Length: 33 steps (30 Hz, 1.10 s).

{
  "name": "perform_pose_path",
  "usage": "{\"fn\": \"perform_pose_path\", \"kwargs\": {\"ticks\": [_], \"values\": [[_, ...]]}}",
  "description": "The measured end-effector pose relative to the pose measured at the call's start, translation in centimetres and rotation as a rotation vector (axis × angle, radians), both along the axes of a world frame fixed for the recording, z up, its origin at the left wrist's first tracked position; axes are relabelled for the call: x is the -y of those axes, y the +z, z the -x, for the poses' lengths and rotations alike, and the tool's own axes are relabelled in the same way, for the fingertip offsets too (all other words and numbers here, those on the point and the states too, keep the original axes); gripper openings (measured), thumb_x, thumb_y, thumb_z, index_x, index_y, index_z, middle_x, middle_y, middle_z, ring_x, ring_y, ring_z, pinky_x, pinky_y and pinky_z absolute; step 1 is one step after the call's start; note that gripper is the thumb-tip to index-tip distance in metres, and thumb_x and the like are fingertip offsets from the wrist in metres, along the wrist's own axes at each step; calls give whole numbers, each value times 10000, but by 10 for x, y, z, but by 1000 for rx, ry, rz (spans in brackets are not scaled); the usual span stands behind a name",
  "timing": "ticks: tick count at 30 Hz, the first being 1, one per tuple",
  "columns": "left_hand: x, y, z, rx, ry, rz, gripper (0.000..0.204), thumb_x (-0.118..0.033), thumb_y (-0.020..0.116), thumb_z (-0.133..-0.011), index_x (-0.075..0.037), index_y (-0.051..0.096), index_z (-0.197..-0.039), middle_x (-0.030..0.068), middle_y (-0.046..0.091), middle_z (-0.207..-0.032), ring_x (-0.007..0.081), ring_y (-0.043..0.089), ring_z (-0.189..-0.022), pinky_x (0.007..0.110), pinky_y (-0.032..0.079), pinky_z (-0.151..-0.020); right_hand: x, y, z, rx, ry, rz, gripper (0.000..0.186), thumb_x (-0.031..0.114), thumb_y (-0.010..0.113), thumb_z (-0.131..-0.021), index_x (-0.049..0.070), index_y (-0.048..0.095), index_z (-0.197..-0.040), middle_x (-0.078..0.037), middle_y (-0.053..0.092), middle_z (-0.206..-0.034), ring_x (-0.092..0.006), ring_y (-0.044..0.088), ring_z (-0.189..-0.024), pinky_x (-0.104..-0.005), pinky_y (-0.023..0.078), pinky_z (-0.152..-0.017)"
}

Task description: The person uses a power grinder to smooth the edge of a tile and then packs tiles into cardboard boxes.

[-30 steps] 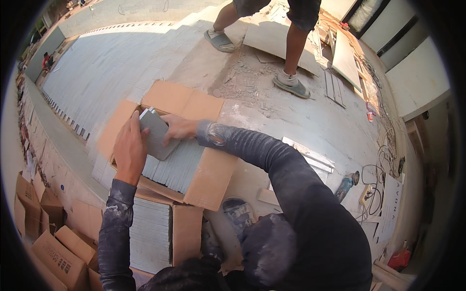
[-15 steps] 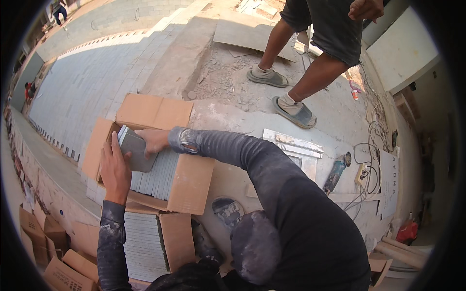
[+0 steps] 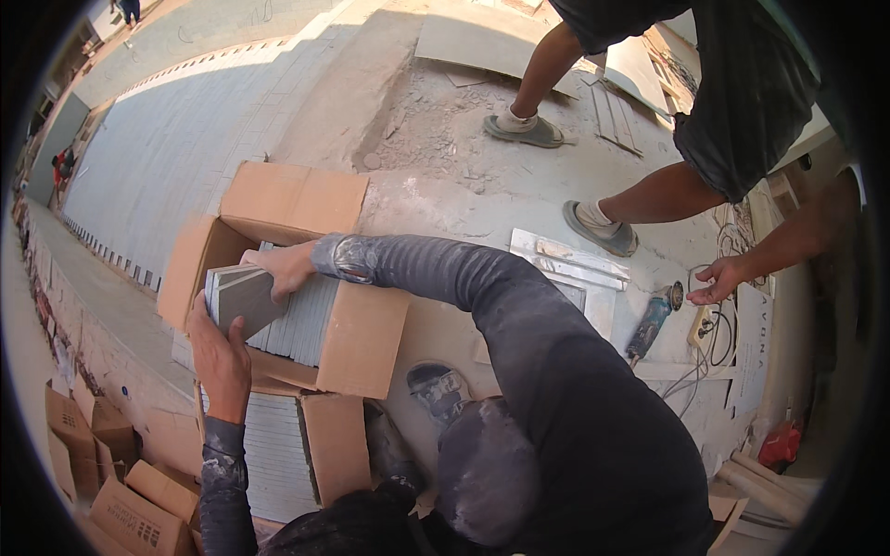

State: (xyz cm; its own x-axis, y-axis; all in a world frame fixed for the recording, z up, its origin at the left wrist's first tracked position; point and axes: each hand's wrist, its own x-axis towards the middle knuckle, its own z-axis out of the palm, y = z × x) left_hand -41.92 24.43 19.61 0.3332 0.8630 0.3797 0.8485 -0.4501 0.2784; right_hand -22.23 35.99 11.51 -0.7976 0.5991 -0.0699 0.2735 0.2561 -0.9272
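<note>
A small stack of grey tiles (image 3: pixel 243 304) is held between my two hands, tilted over the open cardboard box (image 3: pixel 363 343). My left hand (image 3: pixel 221 360) is closed on the stack's near left side, thumb on the broad face. My right hand (image 3: pixel 284 267) grips it from the upper right, with some fingers hidden behind the tiles. Inside the box, more thin tiles (image 3: pixel 304 320) stand on edge in a tight row. Nearer to me, a second open box (image 3: pixel 337 447) holds another row of tiles (image 3: pixel 269 454).
A co-worker's leg (image 3: pixel 663 195) is at the upper right, their hand (image 3: pixel 716 281) beside an angle grinder (image 3: pixel 654 320) and a power strip (image 3: pixel 702 326). White-grey panels (image 3: pixel 575 273) lie on the floor. Rubble (image 3: pixel 436 139) lies beyond; cardboard boxes (image 3: pixel 139 519) are at lower left.
The tile stack has shifted slightly left and down in my hands and turned, its edges now fanned. The co-worker has moved right and reaches a hand down beside the grinder.
</note>
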Motion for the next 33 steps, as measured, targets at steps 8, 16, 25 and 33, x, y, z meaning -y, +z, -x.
{"fn": "perform_pose_path", "kwargs": {"ticks": [8,16,25,33], "values": [[17,-3,26,-13,-17,-92,624,-83,686,-868,45,342,-1373,240,515,-1134,401,538,-1025,443,452,-871,5,6,0,127,20,-239,568,43,727,-759,43,480,-1270,-191,652,-1157,-342,610,-1145,-410,482,-965],[27,-8,43,137,106,27,568,-155,720,-867,61,393,-1279,264,560,-1089,408,592,-970,441,486,-821,16,16,11,91,-7,-338,558,96,753,-767,30,489,-1254,-191,619,-1183,-346,574,-1163,-415,447,-1005],[16,20,41,271,95,220,624,-259,761,-860,-1,415,-1311,245,592,-1131,383,630,-989,412,515,-826,15,21,14,85,90,-372,487,80,715,-805,25,476,-1226,-197,564,-1197,-361,504,-1212,-442,398,-1033],[5,21,25,133,64,103,420,-193,760,-841,-45,551,-1173,157,595,-1062,349,642,-931,413,532,-777,17,22,16,79,11,-243,597,45,667,-768,41,418,-1310,-227,487,-1299,-355,463,-1261,-429,367,-1078]]}}
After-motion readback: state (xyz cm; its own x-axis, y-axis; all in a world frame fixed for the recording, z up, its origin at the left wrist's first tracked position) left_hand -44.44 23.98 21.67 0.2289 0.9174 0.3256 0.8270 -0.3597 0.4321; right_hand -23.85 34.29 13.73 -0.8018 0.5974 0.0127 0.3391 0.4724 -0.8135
